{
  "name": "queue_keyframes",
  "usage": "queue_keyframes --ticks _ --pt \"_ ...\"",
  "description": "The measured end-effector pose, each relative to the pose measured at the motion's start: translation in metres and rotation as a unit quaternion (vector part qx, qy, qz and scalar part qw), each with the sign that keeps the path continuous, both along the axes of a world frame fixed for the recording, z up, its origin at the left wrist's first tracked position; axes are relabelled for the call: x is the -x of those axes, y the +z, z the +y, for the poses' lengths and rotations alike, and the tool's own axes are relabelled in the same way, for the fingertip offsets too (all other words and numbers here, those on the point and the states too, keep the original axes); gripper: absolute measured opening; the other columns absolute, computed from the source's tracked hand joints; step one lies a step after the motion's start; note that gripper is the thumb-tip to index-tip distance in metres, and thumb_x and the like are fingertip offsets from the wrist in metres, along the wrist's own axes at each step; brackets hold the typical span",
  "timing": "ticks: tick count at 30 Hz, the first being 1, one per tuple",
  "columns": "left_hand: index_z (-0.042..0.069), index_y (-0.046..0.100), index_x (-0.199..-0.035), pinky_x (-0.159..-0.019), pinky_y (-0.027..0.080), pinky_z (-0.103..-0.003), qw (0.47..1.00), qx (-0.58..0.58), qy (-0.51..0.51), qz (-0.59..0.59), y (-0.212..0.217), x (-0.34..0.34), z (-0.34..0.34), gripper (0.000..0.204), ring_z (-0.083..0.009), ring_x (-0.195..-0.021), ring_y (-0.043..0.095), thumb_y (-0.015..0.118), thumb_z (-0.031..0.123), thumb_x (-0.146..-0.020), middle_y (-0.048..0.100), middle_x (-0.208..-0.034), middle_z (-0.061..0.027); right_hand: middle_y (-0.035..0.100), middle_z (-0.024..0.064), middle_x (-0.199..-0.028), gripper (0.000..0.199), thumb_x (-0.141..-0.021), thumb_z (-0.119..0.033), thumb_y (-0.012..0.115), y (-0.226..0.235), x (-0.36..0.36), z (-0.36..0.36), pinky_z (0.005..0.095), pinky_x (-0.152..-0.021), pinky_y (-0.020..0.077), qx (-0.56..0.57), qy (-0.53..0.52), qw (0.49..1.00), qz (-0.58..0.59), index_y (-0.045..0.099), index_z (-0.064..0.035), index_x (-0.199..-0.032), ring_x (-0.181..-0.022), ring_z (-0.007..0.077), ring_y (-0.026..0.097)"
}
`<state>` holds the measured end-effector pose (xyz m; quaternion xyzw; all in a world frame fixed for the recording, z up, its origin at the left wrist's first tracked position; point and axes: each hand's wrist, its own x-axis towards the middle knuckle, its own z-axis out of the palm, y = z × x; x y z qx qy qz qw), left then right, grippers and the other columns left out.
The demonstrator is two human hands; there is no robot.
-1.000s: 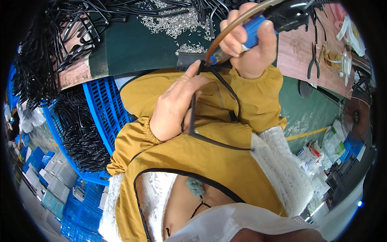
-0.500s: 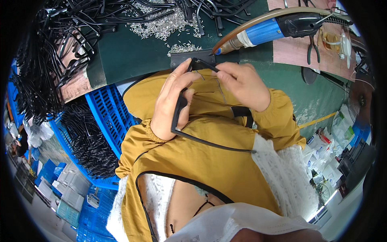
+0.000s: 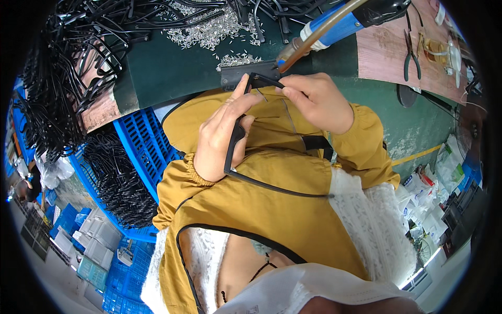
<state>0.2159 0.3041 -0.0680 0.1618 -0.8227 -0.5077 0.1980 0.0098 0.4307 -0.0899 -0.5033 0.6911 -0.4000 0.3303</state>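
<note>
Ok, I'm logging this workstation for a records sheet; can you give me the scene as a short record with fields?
Left hand: the left hand holds a black frame
Right hand: the right hand has its fingers on one arm of the frame
Tool: blue tool with a hose, in neither hand, tip near a dark block
Mat: green mat with silver pieces
Right side: pliers
Left side: blue basket of black parts
</note>
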Motion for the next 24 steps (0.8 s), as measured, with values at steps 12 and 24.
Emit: queue_keyframes --ticks 12,24 --pt "-0.001 0.061 -0.124 -0.095 0.054 -0.041 0.999 -0.018 0.043 0.007 -0.010 -0.001 0.009 0.046 -0.0413 -0.131 0.061 0.060 -0.019 -0.082 0.068 -0.120 -0.0198 0.056 0.0030 -0.087 0.054 -0.096 -0.046 0.067 0.017 0.030 -0.095 0.0295 -0.063 0.0466 0.437 -0.224 0.820 -0.294 0.053 -0.0051 -0.128 -0.070 0.0143 0.055" --pt "0.001 0.061 -0.123 -0.095 0.055 -0.042 0.999 0.037 0.015 0.034 -0.012 -0.004 0.005 0.047 -0.0427 -0.123 0.065 0.062 -0.017 -0.080 0.062 -0.133 -0.0319 0.052 0.0054 -0.073 0.045 -0.094 -0.037 0.076 0.005 0.021 -0.104 0.0274 -0.046 0.0393 0.301 -0.018 0.804 -0.512 0.052 -0.0062 -0.117 -0.055 0.0150 0.051"
